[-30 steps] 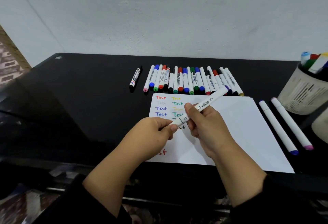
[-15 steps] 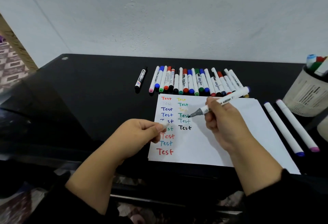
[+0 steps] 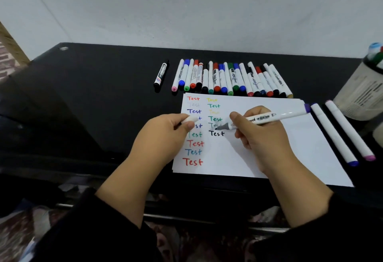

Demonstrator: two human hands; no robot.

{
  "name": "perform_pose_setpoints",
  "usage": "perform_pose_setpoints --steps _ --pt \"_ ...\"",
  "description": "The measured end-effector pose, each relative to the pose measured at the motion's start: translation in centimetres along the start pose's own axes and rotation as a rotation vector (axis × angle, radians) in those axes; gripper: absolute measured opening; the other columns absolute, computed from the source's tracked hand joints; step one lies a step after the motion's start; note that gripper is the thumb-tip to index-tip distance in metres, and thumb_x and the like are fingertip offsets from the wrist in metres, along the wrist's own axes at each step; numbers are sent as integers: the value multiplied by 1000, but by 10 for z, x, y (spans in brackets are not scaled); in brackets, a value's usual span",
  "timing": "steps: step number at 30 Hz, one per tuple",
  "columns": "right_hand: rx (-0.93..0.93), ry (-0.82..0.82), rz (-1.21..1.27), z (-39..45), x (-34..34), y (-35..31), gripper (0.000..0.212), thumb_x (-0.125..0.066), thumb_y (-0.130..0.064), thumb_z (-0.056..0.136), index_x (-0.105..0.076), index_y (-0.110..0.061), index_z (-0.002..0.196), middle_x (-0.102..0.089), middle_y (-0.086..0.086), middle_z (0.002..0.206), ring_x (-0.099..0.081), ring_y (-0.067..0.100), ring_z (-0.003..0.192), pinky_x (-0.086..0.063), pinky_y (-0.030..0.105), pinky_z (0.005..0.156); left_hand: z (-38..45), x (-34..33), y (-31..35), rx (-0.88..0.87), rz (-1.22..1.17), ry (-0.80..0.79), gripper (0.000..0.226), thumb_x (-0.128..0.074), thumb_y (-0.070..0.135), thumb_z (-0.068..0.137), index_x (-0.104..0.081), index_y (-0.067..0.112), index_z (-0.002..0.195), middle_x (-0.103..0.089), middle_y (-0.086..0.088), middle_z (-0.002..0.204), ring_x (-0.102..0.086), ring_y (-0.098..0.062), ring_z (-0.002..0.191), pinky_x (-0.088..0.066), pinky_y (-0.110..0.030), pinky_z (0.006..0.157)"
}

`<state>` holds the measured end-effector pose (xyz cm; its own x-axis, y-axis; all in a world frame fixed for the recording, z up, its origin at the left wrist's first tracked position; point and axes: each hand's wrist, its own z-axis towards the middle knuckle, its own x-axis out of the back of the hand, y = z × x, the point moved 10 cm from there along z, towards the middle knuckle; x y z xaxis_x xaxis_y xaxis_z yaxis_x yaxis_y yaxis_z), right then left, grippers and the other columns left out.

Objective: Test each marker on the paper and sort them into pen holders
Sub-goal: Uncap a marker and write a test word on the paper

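A white sheet of paper (image 3: 279, 147) lies on the black table, with two columns of the word "Test" in several colours. My right hand (image 3: 263, 135) grips a white marker (image 3: 275, 116) with a purple end cap; its dark tip hangs just above the paper near the second column. My left hand (image 3: 163, 135) pinches the marker's white cap (image 3: 191, 119) over the first column. A row of several capped markers (image 3: 230, 79) lies behind the paper. A white mesh pen holder (image 3: 360, 93) with markers in it stands at the right edge.
One black marker (image 3: 161, 74) lies apart, left of the row. Two long white markers (image 3: 339, 133) with blue and pink ends lie right of the paper. The black table (image 3: 93, 95) meets a white wall behind. A second pale container (image 3: 378, 135) shows partly at the far right.
The cap came off the marker and stayed in my left hand. My right hand swung the marker flatter and brought its tip down close to the paper by the second column.
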<state>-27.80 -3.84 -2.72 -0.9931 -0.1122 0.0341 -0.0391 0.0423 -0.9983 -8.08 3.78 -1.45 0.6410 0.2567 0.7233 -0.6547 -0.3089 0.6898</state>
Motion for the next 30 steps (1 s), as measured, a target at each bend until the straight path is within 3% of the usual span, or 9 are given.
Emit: perform_pose_setpoints --steps 3,8,11,14,17,20,22,27,30 --pt "37 16 -80 1 -1 0 28 -69 -21 84 -49 -19 64 -56 -3 45 -43 4 38 -34 24 51 1 -3 0 -6 -8 -2 33 -48 43 94 -58 35 124 -61 14 118 -47 -1 93 -36 -19 66" --pt "94 -6 -171 0 -8 1 32 -66 -20 86 -44 -14 63 -53 -9 41 -43 0 37 -33 10 41 3 -6 0 -8 18 -6 35 -47 45 94 -56 35 127 -60 12 120 -53 -7 102 -38 -22 70" --pt "109 -31 -204 -1 -12 2 34 -66 -22 86 -44 -15 61 -53 -9 42 -45 2 42 -35 10 44 3 -8 0 -9 21 -16 34 -47 44 94 -56 35 126 -61 13 116 -49 -4 92 -36 -15 63" --pt "113 -48 -207 -2 -16 2 34 -67 -23 86 -44 -16 61 -53 -9 42 -45 2 42 -35 9 44 4 -10 0 -6 36 -23 36 -46 44 95 -55 35 128 -61 13 117 -49 -4 91 -37 -21 66" --pt "126 -69 -243 -2 -18 2 33 -68 -25 85 -46 -15 62 -55 -8 43 -46 2 43 -35 9 44 4 -10 2 -4 44 -24 35 -46 43 95 -55 35 128 -60 13 119 -45 -2 89 -35 -21 67" --pt "131 -44 -237 0 -13 2 34 -67 -22 85 -44 -15 62 -53 -9 43 -45 3 44 -35 11 45 3 -11 3 -7 35 -28 32 -46 42 95 -57 35 125 -61 13 104 -46 -2 84 -34 -12 61" --pt "127 -27 -214 1 -10 3 34 -66 -19 86 -42 -15 62 -52 -10 43 -45 2 44 -36 13 47 3 -11 2 -4 37 -37 34 -46 43 95 -56 36 127 -58 15 100 -48 -3 85 -36 -14 61" --pt "133 -52 -242 -1 -14 2 33 -66 -20 85 -42 -13 64 -52 1 52 -46 10 51 -35 17 49 2 -10 3 -3 16 -33 37 -47 43 95 -54 34 130 -58 11 126 -51 -6 102 -35 -22 77" --pt "124 -37 -234 1 -11 2 33 -66 -19 84 -41 -14 62 -48 2 53 -44 13 53 -36 21 53 1 -11 3 0 15 -37 36 -47 43 95 -55 35 128 -59 12 123 -50 -5 97 -36 -22 71"
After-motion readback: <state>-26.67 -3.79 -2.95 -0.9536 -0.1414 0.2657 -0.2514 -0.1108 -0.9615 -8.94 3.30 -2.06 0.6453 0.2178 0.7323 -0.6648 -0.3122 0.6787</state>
